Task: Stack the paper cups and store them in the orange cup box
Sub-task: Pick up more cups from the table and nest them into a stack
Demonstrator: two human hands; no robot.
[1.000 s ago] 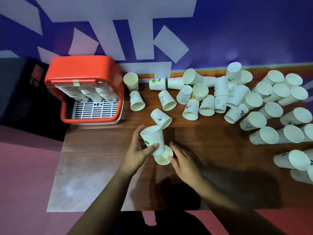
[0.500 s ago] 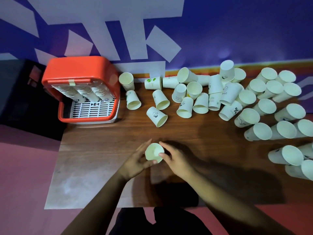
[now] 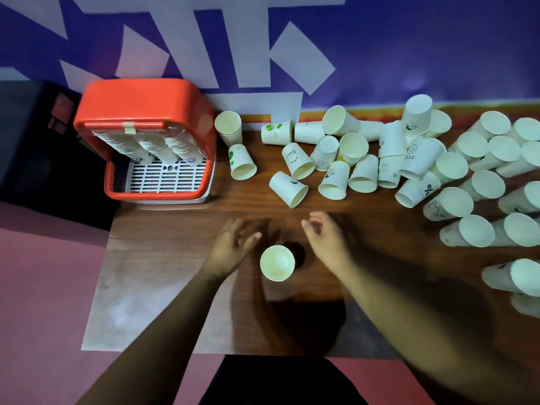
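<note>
I read "ELO" in black on the side of a toppled paper cup (image 3: 418, 159) in the middle heap; a second cup (image 3: 295, 159) further left bears a sideways handwritten word, seemingly "Bear"; the big white letter shapes on the blue wall (image 3: 409, 39) are cropped and I cannot read them.

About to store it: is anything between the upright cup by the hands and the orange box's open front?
Nothing but bare table and the left hand between upright cup and orange box; the green-marked cup lies off that line.
</note>
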